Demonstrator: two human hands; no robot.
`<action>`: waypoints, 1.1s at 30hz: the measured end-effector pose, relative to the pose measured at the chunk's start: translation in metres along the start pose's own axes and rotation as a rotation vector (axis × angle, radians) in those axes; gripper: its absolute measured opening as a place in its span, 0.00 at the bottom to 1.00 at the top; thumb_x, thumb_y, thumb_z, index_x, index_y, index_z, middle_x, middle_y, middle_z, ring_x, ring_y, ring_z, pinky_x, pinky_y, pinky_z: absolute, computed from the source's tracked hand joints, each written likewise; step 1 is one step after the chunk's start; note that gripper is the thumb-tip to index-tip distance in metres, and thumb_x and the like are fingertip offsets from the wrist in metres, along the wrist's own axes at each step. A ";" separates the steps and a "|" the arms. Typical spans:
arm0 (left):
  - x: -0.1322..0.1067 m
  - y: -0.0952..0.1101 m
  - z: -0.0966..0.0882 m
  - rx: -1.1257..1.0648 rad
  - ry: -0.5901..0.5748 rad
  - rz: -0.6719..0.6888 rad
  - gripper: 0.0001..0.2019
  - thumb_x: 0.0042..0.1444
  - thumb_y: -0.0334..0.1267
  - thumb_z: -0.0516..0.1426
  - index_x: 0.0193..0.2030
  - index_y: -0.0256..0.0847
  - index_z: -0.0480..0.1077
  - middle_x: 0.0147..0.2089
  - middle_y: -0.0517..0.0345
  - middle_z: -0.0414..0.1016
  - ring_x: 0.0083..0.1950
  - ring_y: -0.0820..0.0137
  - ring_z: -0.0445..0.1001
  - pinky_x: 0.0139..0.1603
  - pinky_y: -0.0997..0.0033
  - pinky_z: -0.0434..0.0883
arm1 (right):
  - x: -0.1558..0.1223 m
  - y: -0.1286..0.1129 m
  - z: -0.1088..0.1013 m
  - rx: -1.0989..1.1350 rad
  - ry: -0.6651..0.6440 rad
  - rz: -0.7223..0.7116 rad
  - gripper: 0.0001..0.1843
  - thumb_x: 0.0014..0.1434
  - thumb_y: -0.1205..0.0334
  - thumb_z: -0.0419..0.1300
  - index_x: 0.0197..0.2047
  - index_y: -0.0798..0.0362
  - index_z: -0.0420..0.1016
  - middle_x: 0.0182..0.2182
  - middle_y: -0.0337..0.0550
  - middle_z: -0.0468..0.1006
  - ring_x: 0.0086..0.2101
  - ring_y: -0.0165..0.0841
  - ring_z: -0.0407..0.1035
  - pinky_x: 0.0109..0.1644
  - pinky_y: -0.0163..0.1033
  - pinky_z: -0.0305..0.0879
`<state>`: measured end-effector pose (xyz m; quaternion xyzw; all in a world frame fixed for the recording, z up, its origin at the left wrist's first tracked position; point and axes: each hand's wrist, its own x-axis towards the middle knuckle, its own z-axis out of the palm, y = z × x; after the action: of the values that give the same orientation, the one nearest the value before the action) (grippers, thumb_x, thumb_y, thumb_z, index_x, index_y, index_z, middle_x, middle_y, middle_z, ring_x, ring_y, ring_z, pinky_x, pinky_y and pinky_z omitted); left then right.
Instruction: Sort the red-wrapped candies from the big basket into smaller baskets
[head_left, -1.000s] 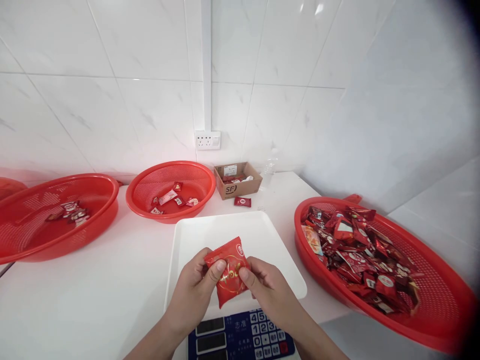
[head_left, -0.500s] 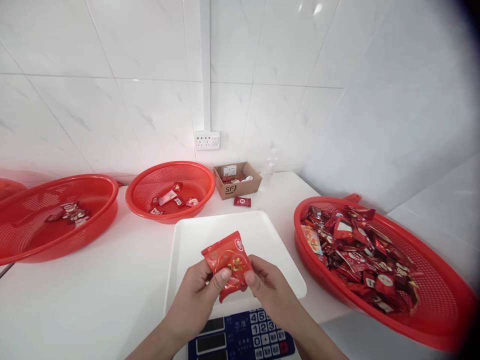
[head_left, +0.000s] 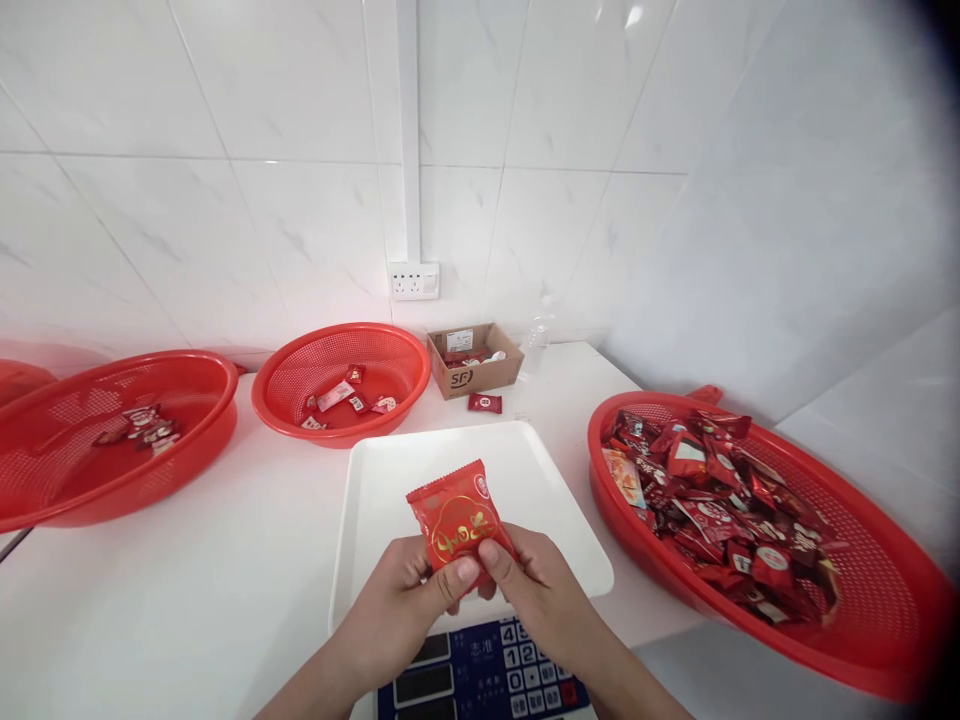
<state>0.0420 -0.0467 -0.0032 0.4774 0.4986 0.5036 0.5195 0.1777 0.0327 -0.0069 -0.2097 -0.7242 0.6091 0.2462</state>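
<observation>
Both hands hold one red snack packet (head_left: 459, 510) with gold lettering and crimped ends, above the white tray of a weighing scale (head_left: 375, 490). My left hand (head_left: 405, 600) is closed on its lower left, thumb on the front. My right hand (head_left: 532, 580) grips the lower right the same way, its thumb close to the left one. The packet's lower edge is hidden by the thumbs. Below the tray, the scale's blue keypad panel (head_left: 480, 680) shows partly between the forearms.
A large red basket (head_left: 885, 560) full of wrapped snacks (head_left: 720, 500) stands at the right. Two red baskets, one in the middle (head_left: 277, 360) and one at left (head_left: 210, 440), hold several packets each. A cardboard box (head_left: 480, 377), a loose packet (head_left: 485, 403) and a clear bottle (head_left: 538, 330) are near the wall.
The packet's front has been smoothed out, so its gold lettering shows more. Both thumbs have shifted lower and closer together on it.
</observation>
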 end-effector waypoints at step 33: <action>-0.004 -0.006 0.002 0.062 0.053 0.058 0.23 0.59 0.54 0.47 0.25 0.38 0.65 0.25 0.59 0.64 0.28 0.72 0.61 0.30 0.73 0.62 | -0.004 0.002 0.000 -0.001 -0.028 -0.049 0.23 0.62 0.47 0.47 0.25 0.53 0.68 0.21 0.37 0.67 0.24 0.28 0.60 0.29 0.33 0.60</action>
<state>0.0447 -0.0510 -0.0085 0.4940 0.5133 0.5153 0.4764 0.1810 0.0308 -0.0092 -0.1834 -0.7327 0.6056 0.2507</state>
